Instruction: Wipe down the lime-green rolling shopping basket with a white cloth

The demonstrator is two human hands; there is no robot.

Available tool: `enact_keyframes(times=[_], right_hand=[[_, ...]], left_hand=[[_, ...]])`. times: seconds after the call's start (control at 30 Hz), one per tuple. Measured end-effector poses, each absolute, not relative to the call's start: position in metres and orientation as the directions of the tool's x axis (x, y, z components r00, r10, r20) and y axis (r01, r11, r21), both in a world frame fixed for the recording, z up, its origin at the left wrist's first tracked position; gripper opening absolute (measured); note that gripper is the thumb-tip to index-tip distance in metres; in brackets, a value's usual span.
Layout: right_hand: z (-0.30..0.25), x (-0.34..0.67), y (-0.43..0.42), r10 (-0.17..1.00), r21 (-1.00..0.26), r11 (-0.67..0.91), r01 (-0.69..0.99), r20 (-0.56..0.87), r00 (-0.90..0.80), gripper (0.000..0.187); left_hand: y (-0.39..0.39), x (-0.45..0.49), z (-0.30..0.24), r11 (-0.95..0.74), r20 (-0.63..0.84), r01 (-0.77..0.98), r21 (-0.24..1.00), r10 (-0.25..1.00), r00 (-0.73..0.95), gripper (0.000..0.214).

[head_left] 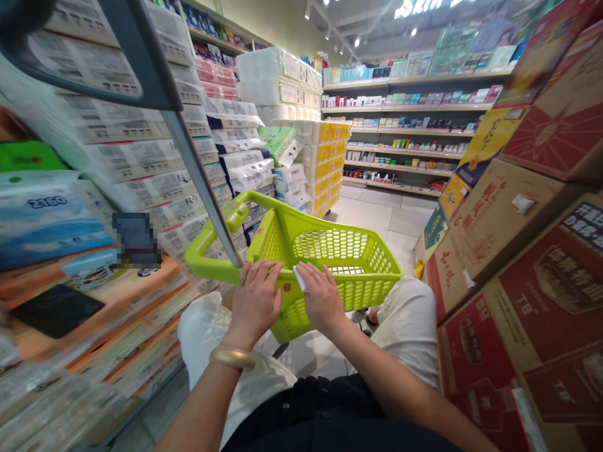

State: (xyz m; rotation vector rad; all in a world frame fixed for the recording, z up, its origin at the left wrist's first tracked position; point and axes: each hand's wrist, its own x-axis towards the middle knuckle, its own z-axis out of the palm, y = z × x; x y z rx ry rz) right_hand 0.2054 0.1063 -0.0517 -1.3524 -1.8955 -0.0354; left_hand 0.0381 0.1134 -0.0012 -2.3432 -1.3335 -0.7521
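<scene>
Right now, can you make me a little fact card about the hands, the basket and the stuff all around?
Left hand: the left hand rests on the basket's rim
Right hand: the right hand is at the same rim, a small white piece under its fingers
Wrist: gold-coloured bangle, left arm
Basket: bright green basket, holes in its sides, between the knees
Pull handle: grey metal rod
Left side: stacked wrapped packs
Right side: piled cardboard boxes
Far back: stocked shelves
</scene>
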Motion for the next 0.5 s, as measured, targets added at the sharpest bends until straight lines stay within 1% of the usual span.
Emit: enact_keyframes(times=[0.17, 0.27, 0.33, 0.4, 0.5], right_hand=[[-0.082, 0.265, 0.101, 0.763, -0.364, 0.309, 0.879, 0.647, 0.000, 0.063], [-0.091, 0.284, 0.102, 0.743, -0.394, 0.231, 0.889, 0.662, 0.101, 0.061], [-0.090, 0.280, 0.105, 0.738, -0.419, 0.211, 0.883, 0.660, 0.137, 0.058], [-0.084, 0.262, 0.109, 0.746, -0.428, 0.241, 0.871, 0.656, 0.116, 0.056], [-0.072, 0.226, 0.116, 0.742, -0.409, 0.371, 0.834, 0.671, -0.001, 0.056]], left_hand=[[0.116, 0.036, 0.000, -0.507, 0.596, 0.862, -0.005, 0.691, 0.410, 0.043], [0.118, 0.037, 0.001, -0.505, 0.589, 0.863, -0.003, 0.696, 0.410, 0.042], [0.120, 0.037, 0.001, -0.500, 0.578, 0.866, -0.021, 0.700, 0.419, 0.043], [0.121, 0.037, 0.001, -0.493, 0.569, 0.869, -0.041, 0.704, 0.426, 0.043], [0.122, 0.036, 0.001, -0.492, 0.559, 0.869, -0.055, 0.706, 0.434, 0.044]])
